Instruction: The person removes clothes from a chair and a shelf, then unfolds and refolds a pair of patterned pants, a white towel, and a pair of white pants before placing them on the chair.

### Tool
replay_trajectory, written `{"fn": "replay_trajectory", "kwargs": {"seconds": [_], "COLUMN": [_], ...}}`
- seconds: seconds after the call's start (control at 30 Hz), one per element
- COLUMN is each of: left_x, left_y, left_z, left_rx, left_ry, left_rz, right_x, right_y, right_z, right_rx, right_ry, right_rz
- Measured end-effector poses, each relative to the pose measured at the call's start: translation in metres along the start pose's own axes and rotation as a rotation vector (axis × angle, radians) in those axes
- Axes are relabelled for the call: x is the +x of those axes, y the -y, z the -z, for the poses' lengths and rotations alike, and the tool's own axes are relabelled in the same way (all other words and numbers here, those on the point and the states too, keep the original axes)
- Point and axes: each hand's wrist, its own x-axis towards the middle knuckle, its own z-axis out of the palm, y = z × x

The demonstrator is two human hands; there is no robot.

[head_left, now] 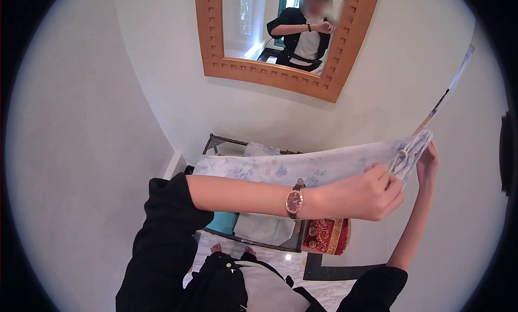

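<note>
A long white cloth with pale blue floral print (324,162) stretches across the view, with a gathered waistband and a drawstring at its right end. My left hand (361,196), with a watch on the wrist, is closed on the lower side of that gathered end. Behind and to the right, my right hand (428,162) holds the far upper side of the same end; the cloth hides part of its fingers. The cloth's other end hangs out to the left, above a glass-topped table with a dark metal frame (270,246).
A wooden-framed mirror (270,81) hangs on the wall ahead and reflects a person. On the table lie a folded pale cloth (264,229) and a turquoise item (222,222). A red and gold patterned textile (327,236) is at the table's right side.
</note>
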Motion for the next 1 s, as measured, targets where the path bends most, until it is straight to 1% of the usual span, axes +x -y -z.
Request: {"fn": "replay_trajectory", "kwargs": {"seconds": [0.03,0.07,0.13,0.17,0.27,0.3,0.37,0.4,0.47,0.5,0.6,0.63,0.7,0.77,0.8,0.9,1.0], "left_x": [0.004,0.007,0.015,0.02,0.045,0.05,0.063,0.069,0.077,0.078,0.071,0.063,0.042,0.011,-0.006,-0.059,-0.108], "left_y": [-0.001,-0.002,0.006,0.011,0.027,0.03,0.032,0.031,0.031,0.033,0.039,0.042,0.049,0.058,0.061,0.075,0.093], "left_z": [-0.002,-0.004,-0.003,-0.003,0.011,0.011,0.011,0.009,0.006,0.01,0.013,0.014,0.018,0.029,0.031,0.049,0.072], "left_rx": [-0.127,-0.254,-0.697,-0.917,-1.252,-1.387,-1.658,-1.747,-1.922,-1.944,-1.98,-1.974,-1.94,-1.891,-1.844,-1.656,-1.303], "left_ry": [0.011,0.023,-0.031,-0.059,0.122,0.118,0.105,0.12,0.147,0.165,0.22,0.241,0.295,0.358,0.385,0.467,0.428], "left_rz": [0.069,0.14,0.333,0.429,0.546,0.583,0.655,0.699,0.784,0.817,0.896,0.91,0.928,0.948,0.954,0.967,0.906], "right_x": [-0.002,-0.004,-0.006,-0.008,-0.008,-0.01,-0.022,-0.031,-0.048,-0.057,-0.057,-0.044,-0.015,0.019,0.031,0.048,0.064], "right_y": [0.003,0.005,0.01,0.012,0.025,0.03,0.033,0.035,0.045,0.054,0.032,0.02,-0.004,-0.029,-0.041,-0.076,-0.103], "right_z": [0.006,0.011,0.019,0.022,0.041,0.025,-0.016,-0.042,-0.099,-0.131,-0.193,-0.174,-0.127,-0.071,-0.064,-0.104,-0.16], "right_rx": [-0.011,-0.027,-0.057,-0.064,-0.069,-0.096,-0.011,0.031,0.009,-0.053,-0.285,-0.338,-0.337,-0.235,-0.182,-0.358,-0.458], "right_ry": [0.019,-0.017,-0.087,-0.177,-0.1,-0.249,-0.343,-0.389,-0.282,-0.129,-0.515,-0.557,-0.517,-0.347,-0.26,0.046,0.218], "right_rz": [0.019,0.029,0.044,0.045,0.073,0.079,0.094,0.101,0.176,0.243,0.421,0.453,0.383,0.172,0.068,0.018,-0.039]}}
